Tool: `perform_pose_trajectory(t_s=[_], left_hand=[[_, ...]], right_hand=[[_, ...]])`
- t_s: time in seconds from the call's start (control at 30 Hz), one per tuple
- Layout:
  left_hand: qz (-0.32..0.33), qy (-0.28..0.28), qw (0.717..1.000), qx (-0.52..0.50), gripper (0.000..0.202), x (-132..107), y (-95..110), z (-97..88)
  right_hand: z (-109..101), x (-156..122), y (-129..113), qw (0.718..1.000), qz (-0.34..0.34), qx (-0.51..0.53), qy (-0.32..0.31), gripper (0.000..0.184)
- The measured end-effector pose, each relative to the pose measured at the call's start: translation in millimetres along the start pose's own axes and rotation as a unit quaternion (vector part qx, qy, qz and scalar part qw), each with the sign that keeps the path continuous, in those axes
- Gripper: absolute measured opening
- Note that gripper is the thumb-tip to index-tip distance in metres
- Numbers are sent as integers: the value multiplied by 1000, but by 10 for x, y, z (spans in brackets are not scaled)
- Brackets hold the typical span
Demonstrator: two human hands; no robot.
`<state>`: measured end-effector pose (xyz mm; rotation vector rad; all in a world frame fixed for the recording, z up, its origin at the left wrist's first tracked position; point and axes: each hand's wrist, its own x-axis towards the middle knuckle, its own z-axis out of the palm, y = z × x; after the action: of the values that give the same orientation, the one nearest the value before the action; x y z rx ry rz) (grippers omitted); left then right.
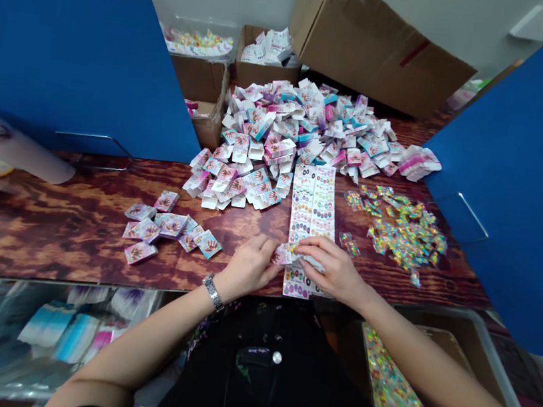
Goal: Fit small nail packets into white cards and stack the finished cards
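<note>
the left hand [247, 267], a metal-link wristwatch [213, 291] sitting on its wrist, is resting on the table with its fingers pressed close together, their tips bearing on one end of a small printed packet [292, 255], while the right hand [335, 271] is arching over the other end with its fingers lightly spread and curled down. the two hands are pinching the packet between them, just above a long glossy sheet [310, 222] printed with rows of small oval patterns, and its lower end is showing below the hands. the table [59, 238] is wearing a shiny, dark reddish-brown wood-grain surface. beyond the sheet, a great loose heap of small white, pink and teal paperboard cartons [291, 132] is spreading across the table, angular and jumbled. to the left, a looser cluster of pink-printed cartons [167, 229] is lying flat, while to the right a scatter of crinkly, glittering cellophane packets [403, 232] is catching the light. a corrugated cardboard box [379, 43] is tilting behind the heap, and smooth blue partition panels [522, 178] are rising on both sides. below the table's edge, a bin [397, 389] is holding more shiny multicoloured packets.
</note>
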<state>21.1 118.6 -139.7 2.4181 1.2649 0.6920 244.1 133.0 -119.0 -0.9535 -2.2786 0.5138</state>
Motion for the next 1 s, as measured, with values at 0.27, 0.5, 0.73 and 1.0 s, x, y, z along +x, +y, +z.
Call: perform_pose_trajectory(t_s=[0.27, 0.5, 0.73, 1.0], left_hand=[[-6, 31, 999, 28, 41, -40, 67, 154], [-16, 42, 999, 31, 44, -66, 90, 318], [-2, 38, 996, 85, 39, -70, 90, 316], [11, 53, 995, 90, 40, -23, 78, 303]], right_hand=[[269, -74, 66, 937, 261, 214, 89, 19], [427, -89, -22, 957, 207, 172, 112, 13], [332, -18, -20, 984, 131, 101, 59, 11], [431, -85, -51, 963, 185, 171, 95, 14]])
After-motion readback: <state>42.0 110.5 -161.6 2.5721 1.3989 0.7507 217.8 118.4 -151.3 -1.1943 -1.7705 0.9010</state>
